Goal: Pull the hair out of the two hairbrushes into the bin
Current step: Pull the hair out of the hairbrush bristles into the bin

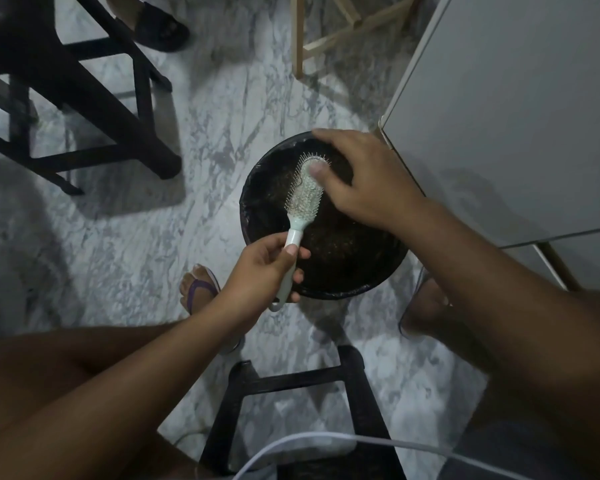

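A pale green hairbrush (pixel 303 194) is held bristles-up over a round black bin (pixel 329 251) on the floor. My left hand (pixel 267 268) grips its handle near the bin's near-left rim. My right hand (pixel 364 174) reaches over the brush head, thumb pressed on the far end of the bristles and fingers spread above. Thin strands of hair lie tangled among the bristles. Only one hairbrush is in view.
The floor is grey-veined marble. A dark wooden stool (pixel 80 98) stands at the upper left, another dark stool (pixel 302 410) under me. A white table (pixel 520 112) borders the bin on the right. A light wooden frame (pixel 326 36) is at the top. A white cable (pixel 361 445) crosses the bottom.
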Demonstrator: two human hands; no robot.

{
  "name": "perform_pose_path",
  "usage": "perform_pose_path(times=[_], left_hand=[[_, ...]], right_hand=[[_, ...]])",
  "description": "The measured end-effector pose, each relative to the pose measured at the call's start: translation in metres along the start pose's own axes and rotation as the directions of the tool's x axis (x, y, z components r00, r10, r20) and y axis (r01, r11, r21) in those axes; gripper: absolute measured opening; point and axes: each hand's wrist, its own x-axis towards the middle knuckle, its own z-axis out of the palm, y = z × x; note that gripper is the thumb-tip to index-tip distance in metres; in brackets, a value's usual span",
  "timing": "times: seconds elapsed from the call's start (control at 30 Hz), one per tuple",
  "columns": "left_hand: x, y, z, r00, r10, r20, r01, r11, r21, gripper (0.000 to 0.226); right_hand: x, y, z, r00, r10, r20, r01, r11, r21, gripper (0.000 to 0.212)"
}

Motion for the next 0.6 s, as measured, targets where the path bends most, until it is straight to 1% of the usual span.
perform_pose_path(times=[0.03,0.07,0.1,0.17,0.3,0.37,0.47,0.53,0.6], left_hand=[[0.0,0.0,0.0,1.0,0.006,0.008,-0.006,1.0,0.003,0.023],[0.0,-0.001,0.0,1.0,0.013,0.015,-0.014,1.0,0.011,0.025],[0.0,0.0,-0.001,1.0,0.023,0.021,-0.023,0.999,0.022,0.027],[0.001,-0.001,-0.001,0.999,0.042,0.022,-0.043,0.998,0.046,0.029],[0.001,-0.004,-0.001,0.996,0.089,0.012,-0.089,0.989,0.115,0.031],[0.001,-0.004,-0.001,0.995,0.099,0.017,-0.1,0.984,0.149,0.031],[0.001,-0.004,-0.003,0.995,0.102,0.006,-0.101,0.975,0.197,0.034],[0.0,-0.005,-0.002,0.994,0.108,0.019,-0.11,0.971,0.213,0.034],[-0.001,-0.006,-0.001,0.994,0.104,0.038,-0.11,0.972,0.206,0.034]], right_hand=[[0.0,-0.003,0.002,0.998,-0.009,0.069,0.011,1.0,-0.027,0.059],[-0.002,-0.005,0.005,0.993,-0.012,0.12,0.018,0.999,-0.047,0.063],[-0.003,-0.005,0.007,0.989,-0.012,0.147,0.02,0.998,-0.058,0.062],[-0.004,-0.005,0.011,0.989,-0.012,0.146,0.021,0.998,-0.061,0.052],[0.001,-0.004,0.01,0.997,0.02,0.076,-0.022,0.999,0.023,0.025],[0.003,-0.007,0.01,0.998,0.034,0.05,-0.034,0.999,0.006,0.015],[0.006,-0.007,0.013,0.999,0.049,0.004,-0.049,0.997,-0.051,0.012],[0.01,-0.005,0.011,0.993,0.075,-0.093,-0.073,0.997,0.026,0.013],[0.014,-0.003,0.002,0.967,0.157,-0.199,-0.128,0.98,0.152,0.012]])
